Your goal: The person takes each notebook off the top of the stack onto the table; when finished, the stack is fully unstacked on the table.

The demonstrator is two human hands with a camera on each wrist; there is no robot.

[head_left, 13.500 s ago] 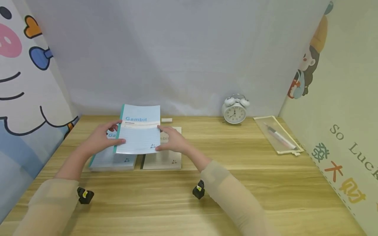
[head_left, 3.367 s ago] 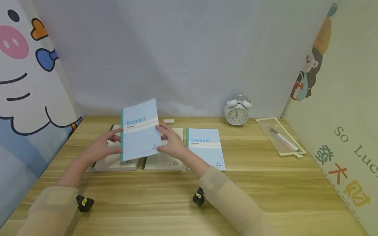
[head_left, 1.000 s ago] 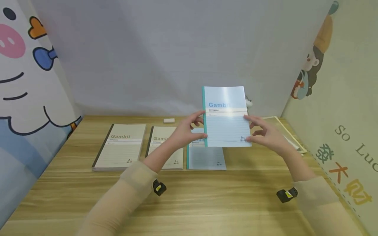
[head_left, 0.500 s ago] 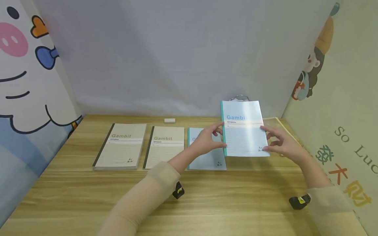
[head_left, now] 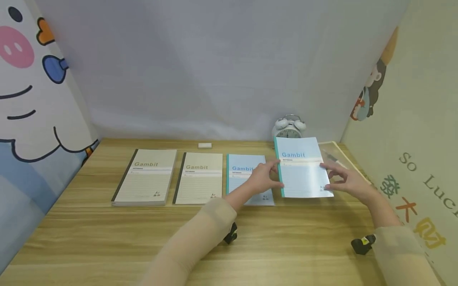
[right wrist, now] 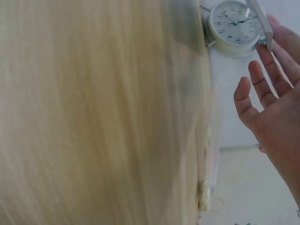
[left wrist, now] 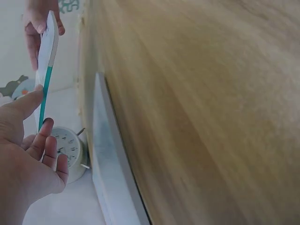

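Observation:
Both hands hold a light blue Gambit notebook [head_left: 299,174] with a teal spine, raised over the table at the right end of a notebook row. My left hand [head_left: 262,178] pinches its spine edge between thumb and fingers; in the left wrist view the teal spine [left wrist: 46,96] shows edge-on. My right hand [head_left: 345,182] pinches the opposite edge. Another blue notebook [head_left: 247,161] lies just left, partly behind my left hand. Further left are a beige notebook [head_left: 200,178] and a thicker beige stack [head_left: 146,178], both with dark spines.
A white twin-bell alarm clock [head_left: 289,128] stands behind the held notebook, its lower part hidden in the head view. A translucent pouch [head_left: 340,153] with a pen lies to the right, partly covered. A white eraser-like block [head_left: 205,145] sits at the back of the wooden table [head_left: 143,246].
A blue notebook joined the row's third place. The left stack's top went from blue to beige. The held notebook travelled right from above that stack, then came down, uncovering the clock's top.

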